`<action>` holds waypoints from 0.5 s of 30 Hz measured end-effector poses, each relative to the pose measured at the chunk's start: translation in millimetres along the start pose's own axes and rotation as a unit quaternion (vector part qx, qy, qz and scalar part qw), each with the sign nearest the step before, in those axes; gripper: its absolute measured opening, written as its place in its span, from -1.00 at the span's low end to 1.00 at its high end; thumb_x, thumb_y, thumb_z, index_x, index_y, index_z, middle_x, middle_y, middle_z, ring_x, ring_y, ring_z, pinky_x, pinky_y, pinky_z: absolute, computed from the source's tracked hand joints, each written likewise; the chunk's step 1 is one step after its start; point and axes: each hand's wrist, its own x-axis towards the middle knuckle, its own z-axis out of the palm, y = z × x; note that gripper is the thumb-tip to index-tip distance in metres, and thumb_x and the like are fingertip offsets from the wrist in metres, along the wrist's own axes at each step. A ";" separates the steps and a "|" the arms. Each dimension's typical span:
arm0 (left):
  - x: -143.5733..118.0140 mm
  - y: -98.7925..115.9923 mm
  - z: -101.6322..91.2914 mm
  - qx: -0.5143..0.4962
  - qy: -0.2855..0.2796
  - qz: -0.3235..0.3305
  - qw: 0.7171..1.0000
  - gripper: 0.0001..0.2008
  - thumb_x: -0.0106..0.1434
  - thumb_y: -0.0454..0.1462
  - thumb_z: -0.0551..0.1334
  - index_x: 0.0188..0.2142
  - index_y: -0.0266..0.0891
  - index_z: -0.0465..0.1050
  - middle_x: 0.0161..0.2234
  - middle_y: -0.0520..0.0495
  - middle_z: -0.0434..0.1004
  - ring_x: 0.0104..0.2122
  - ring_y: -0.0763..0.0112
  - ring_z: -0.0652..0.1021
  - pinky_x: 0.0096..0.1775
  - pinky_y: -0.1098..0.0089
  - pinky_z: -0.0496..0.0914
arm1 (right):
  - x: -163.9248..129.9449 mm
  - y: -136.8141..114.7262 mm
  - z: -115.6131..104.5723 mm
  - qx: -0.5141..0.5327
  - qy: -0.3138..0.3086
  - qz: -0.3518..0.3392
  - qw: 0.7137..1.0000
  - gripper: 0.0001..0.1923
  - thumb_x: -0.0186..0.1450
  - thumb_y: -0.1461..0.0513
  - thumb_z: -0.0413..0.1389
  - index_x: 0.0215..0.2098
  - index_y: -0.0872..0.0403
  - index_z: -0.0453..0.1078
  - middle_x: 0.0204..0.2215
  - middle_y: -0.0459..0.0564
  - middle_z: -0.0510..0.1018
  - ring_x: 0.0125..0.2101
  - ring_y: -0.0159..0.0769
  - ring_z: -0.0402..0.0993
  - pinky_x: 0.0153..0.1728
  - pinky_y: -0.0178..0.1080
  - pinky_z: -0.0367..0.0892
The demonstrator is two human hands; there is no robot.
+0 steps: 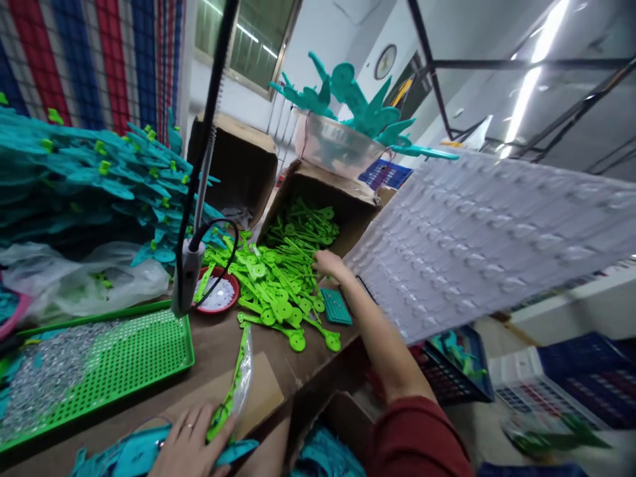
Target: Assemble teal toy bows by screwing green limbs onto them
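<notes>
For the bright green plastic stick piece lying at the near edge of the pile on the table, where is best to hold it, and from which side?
Probably pinch the thin stem of the bright green plastic stick piece just behind its round disc end, coming from above on the near side. That piece lies flat and apart from the tangled green pile, so the fingers can close across the narrow stem. The right hand is already at the pile.

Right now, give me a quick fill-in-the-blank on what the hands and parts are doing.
The right hand reaches into the pile of ____ plastic parts.
The left hand rests on ____ pieces at the table's near edge.
The tilted cardboard box spills green parts onto the ____.

Missing words: green; teal; table
</notes>
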 end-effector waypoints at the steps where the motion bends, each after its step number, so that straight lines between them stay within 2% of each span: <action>1: 4.4 5.1 -6.9 -0.019 0.015 -0.024 0.999 -0.53 0.26 -0.03 0.26 0.16 0.05 0.39 -0.10 -0.12 0.60 -0.18 0.15 0.61 -0.18 0.27 0.49 | -17.0 -3.1 -6.3 0.020 -0.001 -0.022 1.000 -0.78 0.38 0.16 0.10 -0.14 0.17 0.45 -0.23 -0.01 0.57 -0.26 -0.33 0.53 -0.21 -0.21 0.48; 3: 15.2 20.2 -21.2 -0.105 0.026 -0.094 0.990 -0.51 0.30 -0.05 0.23 0.21 0.02 0.32 0.03 -0.16 0.54 -0.05 0.10 0.58 -0.10 0.21 0.49 | -59.9 -22.1 -4.2 0.064 0.002 -0.075 0.995 -0.77 0.41 0.21 0.03 -0.21 0.18 0.47 -0.34 -0.03 0.60 -0.32 -0.34 0.53 -0.27 -0.30 0.45; 4: 22.0 29.5 -28.3 -0.176 0.023 -0.144 0.974 -0.48 0.33 -0.06 0.20 0.26 0.00 0.25 0.10 -0.17 0.48 0.02 0.11 0.54 -0.05 0.20 0.48 | -85.6 -38.8 4.9 0.085 0.007 -0.097 0.992 -0.75 0.42 0.22 -0.02 -0.16 0.17 0.47 -0.33 -0.02 0.61 -0.30 -0.32 0.54 -0.27 -0.31 0.44; 5: 29.9 39.1 -34.9 -0.263 0.014 -0.206 0.943 -0.44 0.36 -0.07 0.18 0.30 -0.03 0.16 0.17 -0.18 0.41 0.08 0.14 0.51 0.01 0.21 0.47 | -113.7 -59.5 18.4 0.100 0.017 -0.114 0.988 -0.73 0.42 0.22 -0.04 -0.08 0.16 0.45 -0.29 0.01 0.62 -0.27 -0.29 0.54 -0.26 -0.29 0.44; 6: 38.4 47.9 -40.7 -0.360 0.004 -0.266 0.894 -0.42 0.39 -0.08 0.14 0.33 -0.08 0.08 0.23 -0.21 0.34 0.14 0.17 0.47 0.05 0.22 0.44 | -143.6 -83.0 34.6 0.110 0.021 -0.127 0.986 -0.71 0.42 0.24 -0.05 0.01 0.14 0.42 -0.23 0.05 0.61 -0.23 -0.26 0.54 -0.22 -0.26 0.44; 7: 47.0 55.0 -45.2 -0.452 0.016 -0.331 0.828 -0.42 0.41 -0.06 0.10 0.34 -0.14 0.04 0.24 -0.24 0.32 0.16 0.20 0.45 0.08 0.22 0.42 | -174.1 -107.3 51.5 0.117 0.039 -0.138 0.983 -0.67 0.39 0.29 -0.03 0.09 0.11 0.37 -0.17 0.10 0.59 -0.19 -0.22 0.53 -0.19 -0.22 0.44; 9: 60.6 62.3 -50.3 -0.588 0.021 -0.424 0.688 -0.45 0.40 0.00 0.07 0.26 -0.23 0.20 0.21 -0.25 0.37 0.18 0.19 0.42 0.15 0.19 0.37 | -230.9 -151.2 79.5 0.097 0.121 -0.188 0.970 -0.56 0.34 0.37 -0.02 0.17 0.12 0.33 -0.19 0.21 0.57 -0.22 -0.11 0.52 -0.22 -0.13 0.46; 10: 64.4 62.2 -51.8 -0.617 0.027 -0.462 0.637 -0.47 0.37 0.02 0.09 0.18 -0.27 0.31 0.17 -0.25 0.41 0.19 0.17 0.41 0.20 0.18 0.30 | -254.0 -167.5 88.2 0.096 0.138 -0.200 0.965 -0.54 0.33 0.38 -0.02 0.19 0.14 0.31 -0.16 0.26 0.56 -0.20 -0.05 0.51 -0.21 -0.06 0.47; 12: 65.5 56.1 -56.1 -0.658 0.021 -0.504 0.559 -0.48 0.33 0.05 0.14 0.04 -0.32 0.43 0.08 -0.26 0.49 0.16 0.12 0.44 0.21 0.13 0.28 | -284.9 -184.6 94.3 0.141 0.141 -0.230 0.953 -0.53 0.35 0.33 0.01 0.23 0.17 0.26 -0.11 0.30 0.52 -0.14 0.01 0.49 -0.18 0.02 0.49; 13: 64.1 50.9 -59.9 -0.676 0.014 -0.514 0.528 -0.48 0.31 0.05 0.16 0.01 -0.33 0.44 0.04 -0.27 0.52 0.11 0.10 0.47 0.18 0.10 0.32 | -293.1 -185.8 93.3 0.187 0.126 -0.251 0.942 -0.50 0.36 0.27 0.04 0.25 0.16 0.22 -0.06 0.30 0.49 -0.09 0.01 0.47 -0.13 0.02 0.49; 15: 61.4 38.5 -70.1 -0.710 -0.012 -0.519 0.475 -0.50 0.28 0.02 0.20 0.02 -0.32 0.43 0.00 -0.29 0.55 0.02 0.06 0.54 0.03 0.07 0.44 | -299.8 -178.1 88.8 0.287 0.088 -0.310 0.902 -0.39 0.34 0.14 0.13 0.30 0.10 0.13 0.02 0.24 0.43 0.04 -0.04 0.42 -0.02 -0.03 0.48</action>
